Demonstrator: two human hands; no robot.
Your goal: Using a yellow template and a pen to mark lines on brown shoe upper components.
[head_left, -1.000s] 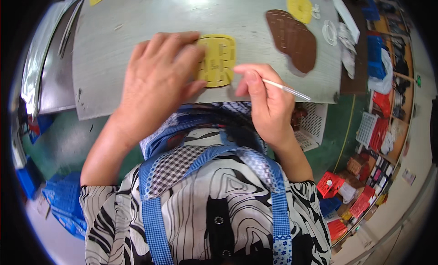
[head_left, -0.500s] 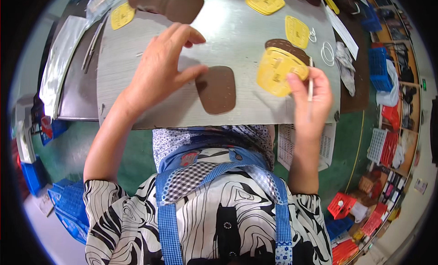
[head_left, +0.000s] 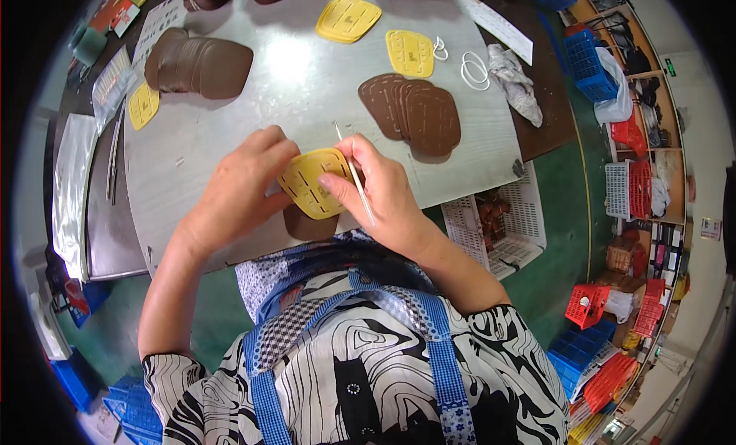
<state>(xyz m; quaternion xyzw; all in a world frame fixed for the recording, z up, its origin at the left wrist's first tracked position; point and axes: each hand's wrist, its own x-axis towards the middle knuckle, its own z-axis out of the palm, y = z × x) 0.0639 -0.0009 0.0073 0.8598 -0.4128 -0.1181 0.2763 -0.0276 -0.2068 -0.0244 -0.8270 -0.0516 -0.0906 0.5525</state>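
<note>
A yellow slotted template [head_left: 308,186] is between my hands, over a brown rounded panel [head_left: 309,226] at the table's near edge. My right hand [head_left: 376,180] grips the template's right side, thumb on its face, and also keeps a thin white pen-like stick [head_left: 359,186] between its fingers. At the template's left edge, the curled fingers and thumb of my left hand [head_left: 249,180] close on it; the fingertips are partly hidden. To the right lies a fanned stack of brown panels [head_left: 433,119] with marks on them.
More yellow templates [head_left: 349,19] lie on the grey table [head_left: 192,138], near white cord loops [head_left: 475,69] and a crumpled cloth [head_left: 515,85]. A thick brown stack [head_left: 199,65] sits far left. Below the table's right side stands a white crate [head_left: 502,230].
My right hand has brought the template and stick left, from beside the brown stack to over the single panel. My left hand has closed in at the template's edge. The view has shifted.
</note>
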